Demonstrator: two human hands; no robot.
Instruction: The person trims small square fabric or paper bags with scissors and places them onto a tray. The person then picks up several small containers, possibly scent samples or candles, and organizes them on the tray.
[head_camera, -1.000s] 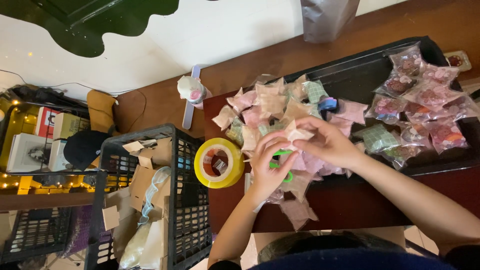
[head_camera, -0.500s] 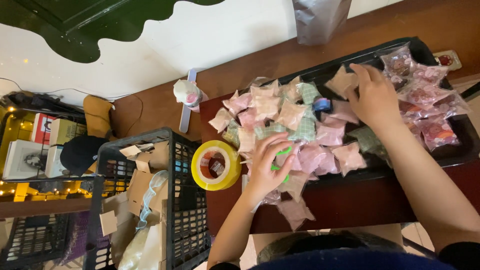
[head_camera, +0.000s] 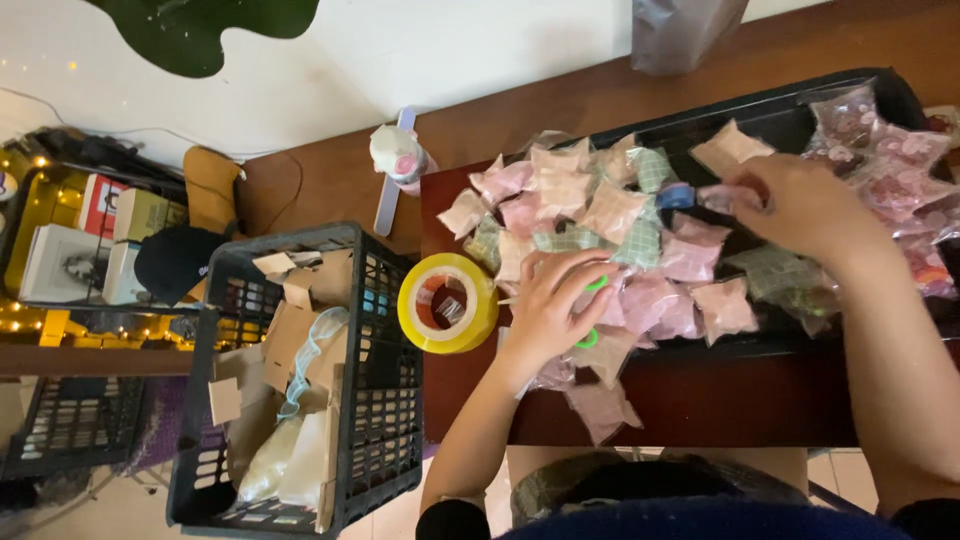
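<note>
My left hand rests on a heap of small pink, beige and green checked packets and has its fingers through the green loops of a pair of scissors. My right hand is over the black tray further right. Its fingertips pinch a small clear pinkish packet next to a small blue roll. A beige packet lies just beyond that hand. Clear bags of pink items fill the tray's right end.
A yellow tape roll lies on the dark table left of my left hand. A black crate of cardboard scraps stands on the left. A small bottle and a grey bag sit at the back.
My right hand carried a beige packet from the middle heap to the back right of the tray, set it down, and now pinches a clear packet. My left hand stayed on the heap.
</note>
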